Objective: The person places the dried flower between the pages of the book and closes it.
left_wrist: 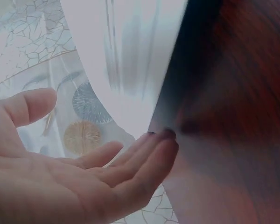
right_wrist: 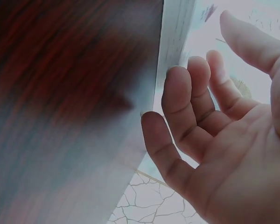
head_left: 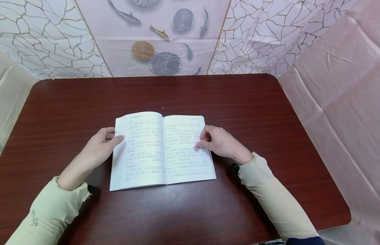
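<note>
An open book point(head_left: 165, 149) with printed pages lies on the dark red-brown table. My left hand point(head_left: 99, 146) is at the book's left edge. Its thumb reaches over the page margin in the head view, and in the left wrist view the loosely bent fingers point(left_wrist: 147, 163) lie at the page edges with the thumb apart. Over the right page's outer margin is my right hand point(head_left: 222, 141), its thumb spread from loosely curled fingers point(right_wrist: 177, 88) beside the book's edge. A small pinkish spot point(head_left: 196, 148) shows at the right thumb tip.
The wood-grain table point(head_left: 254, 105) extends around the book on all sides. Behind it hangs a patterned cloth point(head_left: 190, 44) with fish and round leaf shapes. A plain pale cloth point(head_left: 340, 85) lines the right side. Both forearms wear light sleeves with dark straps at the wrists.
</note>
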